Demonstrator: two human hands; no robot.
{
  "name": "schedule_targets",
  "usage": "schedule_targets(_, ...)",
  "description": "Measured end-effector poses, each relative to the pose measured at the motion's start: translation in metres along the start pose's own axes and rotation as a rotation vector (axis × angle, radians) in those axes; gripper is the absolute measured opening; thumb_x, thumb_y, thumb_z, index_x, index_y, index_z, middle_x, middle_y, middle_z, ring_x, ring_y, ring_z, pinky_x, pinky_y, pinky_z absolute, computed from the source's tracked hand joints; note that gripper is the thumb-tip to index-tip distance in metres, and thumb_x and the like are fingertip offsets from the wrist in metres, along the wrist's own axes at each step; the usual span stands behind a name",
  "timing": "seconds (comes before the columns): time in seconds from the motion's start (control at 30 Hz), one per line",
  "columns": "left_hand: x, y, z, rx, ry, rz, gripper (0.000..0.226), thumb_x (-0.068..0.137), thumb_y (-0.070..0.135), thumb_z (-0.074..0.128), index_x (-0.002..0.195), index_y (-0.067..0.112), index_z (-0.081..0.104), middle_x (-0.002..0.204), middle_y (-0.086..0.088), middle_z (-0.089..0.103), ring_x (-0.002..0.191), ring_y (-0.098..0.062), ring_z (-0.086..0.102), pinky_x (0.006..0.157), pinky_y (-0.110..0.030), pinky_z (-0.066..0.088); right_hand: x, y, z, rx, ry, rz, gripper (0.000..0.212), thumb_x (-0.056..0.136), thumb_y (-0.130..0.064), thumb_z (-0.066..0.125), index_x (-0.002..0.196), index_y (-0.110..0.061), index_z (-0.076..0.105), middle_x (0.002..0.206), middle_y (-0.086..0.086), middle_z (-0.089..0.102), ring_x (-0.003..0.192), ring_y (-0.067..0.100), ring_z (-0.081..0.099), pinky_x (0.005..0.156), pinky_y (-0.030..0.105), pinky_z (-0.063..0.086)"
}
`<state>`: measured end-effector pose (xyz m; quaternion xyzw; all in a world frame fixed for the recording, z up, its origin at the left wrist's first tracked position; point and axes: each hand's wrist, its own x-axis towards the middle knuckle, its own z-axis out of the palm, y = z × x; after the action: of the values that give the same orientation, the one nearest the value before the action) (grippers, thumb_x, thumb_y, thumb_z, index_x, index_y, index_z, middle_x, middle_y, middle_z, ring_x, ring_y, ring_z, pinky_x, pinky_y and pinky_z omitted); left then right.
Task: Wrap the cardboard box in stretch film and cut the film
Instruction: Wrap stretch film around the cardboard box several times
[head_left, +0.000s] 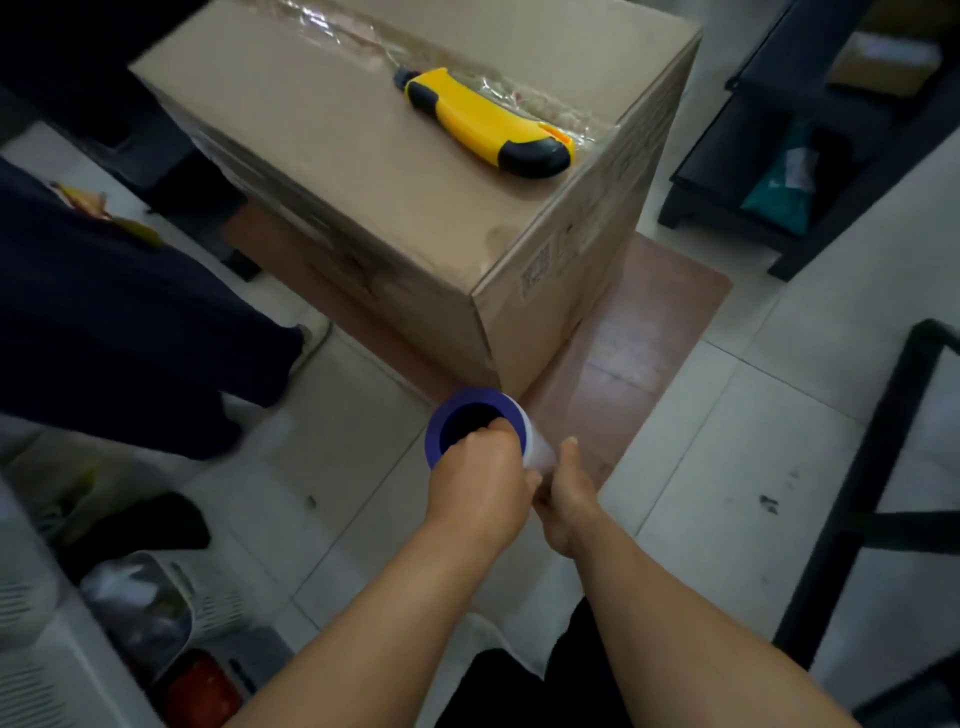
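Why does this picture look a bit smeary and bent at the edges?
Head view: the wide-angle lens bows the floor tiles and cardboard box; motion blur softens the left hand, right hand and film roll; dim light darkens corners; glare glints beside the yellow cutter.

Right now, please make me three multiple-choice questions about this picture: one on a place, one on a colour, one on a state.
1. Where does the utility knife lie?
A. on top of the cardboard box
B. on the floor tiles
C. in a hand

2. What colour is the core rim of the stretch film roll?
A. red
B. purple
C. green

3. What is the left hand doing?
A. resting open on the box
B. gripping the roll's top end
C. holding the knife

Answers: 1 A, it rests on the box top. 2 B, the ring looks purple. 3 B, its fingers curl into the core, beside the right hand.
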<state>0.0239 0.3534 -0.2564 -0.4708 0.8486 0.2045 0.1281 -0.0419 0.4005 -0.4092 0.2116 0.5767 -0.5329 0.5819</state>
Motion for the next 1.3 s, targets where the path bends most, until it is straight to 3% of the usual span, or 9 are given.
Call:
schedule_targets(0.23, 0.008, -0.018, -0.010, 0.044, -0.015, 0.029, 0.034, 0.089, 0.035, 0.061, 0.108, 0.009, 0.051, 0.105, -0.008, 0.064, 0.094, -0.025, 0.062, 0.067, -0.027, 0.040, 0.000, 0.013, 0.019, 0.059, -0.048, -0.013, 0.069, 0.100, -0.054, 0.020, 0.139, -0.003, 0.047, 0.133, 0.018, 0.059, 0.116, 0.025, 0.058, 0.105, 0.037, 0.043)
schedule_targets(0.4, 0.016, -0.030, -0.016, 0.094, -0.035, 0.013, 0.033, 0.087, 0.036, 0.061, 0.105, 0.009, 0.052, 0.104, -0.010, 0.064, 0.094, -0.028, 0.061, 0.073, -0.032, 0.046, 0.009, 0.022, 0.033, 0.073, -0.059, -0.001, 0.072, 0.100, -0.056, 0.018, 0.139, -0.004, 0.048, 0.106, 0.011, 0.062, 0.088, 0.017, 0.057, 0.089, 0.031, 0.045)
schedule_targets(0.53, 0.020, -0.036, -0.018, 0.069, -0.058, 0.016, 0.032, 0.087, 0.036, 0.061, 0.102, 0.010, 0.052, 0.100, -0.009, 0.064, 0.090, -0.027, 0.062, 0.074, -0.035, 0.051, 0.012, 0.024, 0.039, 0.088, -0.041, 0.003, 0.067, 0.101, -0.053, 0.019, 0.139, -0.005, 0.048, 0.132, 0.017, 0.059, 0.114, 0.026, 0.057, 0.105, 0.037, 0.042)
schedule_targets(0.63, 0.021, -0.041, -0.019, 0.088, -0.071, 0.081, 0.032, 0.088, 0.038, 0.060, 0.103, 0.010, 0.052, 0.100, -0.007, 0.063, 0.089, -0.023, 0.062, 0.068, -0.029, 0.045, 0.010, 0.024, 0.046, 0.114, -0.034, -0.002, 0.066, 0.101, -0.052, 0.019, 0.138, -0.007, 0.050, 0.135, 0.017, 0.057, 0.123, 0.027, 0.054, 0.109, 0.038, 0.040)
schedule_targets(0.87, 0.035, -0.069, -0.031, 0.143, -0.106, 0.220, 0.037, 0.089, 0.042, 0.057, 0.111, 0.011, 0.052, 0.106, -0.006, 0.063, 0.094, -0.023, 0.062, 0.067, -0.028, 0.041, 0.018, 0.035, 0.075, 0.233, 0.041, -0.046, 0.072, 0.097, -0.060, 0.019, 0.129, -0.009, 0.058, 0.122, 0.014, 0.066, 0.110, 0.024, 0.062, 0.103, 0.038, 0.046)
schedule_targets(0.97, 0.045, -0.089, -0.042, 0.179, -0.111, 0.299, 0.039, 0.090, 0.041, 0.058, 0.114, 0.011, 0.051, 0.108, -0.006, 0.063, 0.095, -0.022, 0.062, 0.066, -0.026, 0.039, 0.016, 0.040, 0.096, 0.314, 0.057, -0.064, 0.072, 0.098, -0.059, 0.018, 0.130, -0.009, 0.057, 0.125, 0.014, 0.064, 0.113, 0.024, 0.061, 0.103, 0.037, 0.045)
schedule_targets(1.13, 0.062, -0.112, -0.057, 0.265, -0.134, 0.430, 0.039, 0.090, 0.040, 0.059, 0.114, 0.010, 0.051, 0.106, -0.008, 0.063, 0.094, -0.023, 0.063, 0.069, -0.029, 0.046, 0.016, 0.046, 0.126, 0.451, 0.085, -0.107, 0.072, 0.098, -0.059, 0.017, 0.135, -0.009, 0.054, 0.131, 0.014, 0.060, 0.118, 0.025, 0.057, 0.109, 0.039, 0.041)
schedule_targets(1.3, 0.077, -0.119, -0.064, 0.366, -0.157, 0.529, 0.039, 0.089, 0.041, 0.059, 0.110, 0.009, 0.053, 0.101, -0.008, 0.065, 0.088, -0.022, 0.064, 0.069, -0.031, 0.050, 0.025, 0.050, 0.143, 0.522, 0.138, -0.113, 0.071, 0.097, -0.061, 0.021, 0.131, -0.010, 0.057, 0.125, 0.014, 0.065, 0.110, 0.024, 0.062, 0.100, 0.037, 0.048)
